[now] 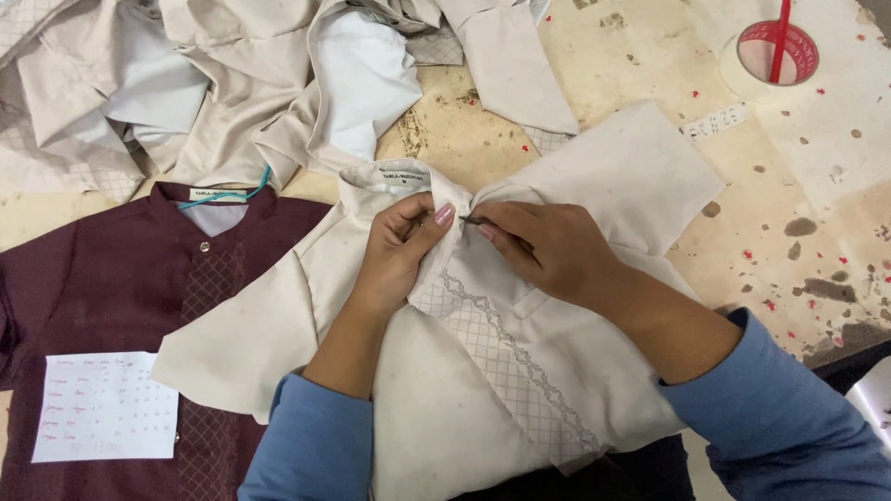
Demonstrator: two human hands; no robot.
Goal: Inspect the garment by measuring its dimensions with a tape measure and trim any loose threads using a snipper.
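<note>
1. The cream shirt [483,371] lies face up on the worktable [798,186], collar away from the person. It serves as the reference for all positions below.
2. The left hand [394,255] rests on the cream shirt just below its collar, fingers narrowed and pinching a fold of the front placket between thumb and forefinger.
3. The right hand [548,250] sits on the same shirt, directly beside the left hand and nearly touching it at the fingertips. It is closed tight on a thin dark tool [478,221], whose tip meets the cloth at the pinched fold. What kind of tool it is cannot be told.
4. An embroidered lattice panel [506,353] runs down the front of the cream shirt from the hands toward the person.
5. Both forearms wear blue sleeves [780,417], which overlap the lower edge of the cream shirt.
6. A maroon shirt [102,288] lies flat to the left of the cream shirt, partly under its left sleeve. A white paper sheet [104,406] with rows of handwriting rests on it.
7. A heap of cream garments [232,83] lies beyond the cream shirt, up and to its left.
8. A roll of tape [768,57] with a red stick standing in it lies well beyond the cream shirt, up and to its right.
</note>
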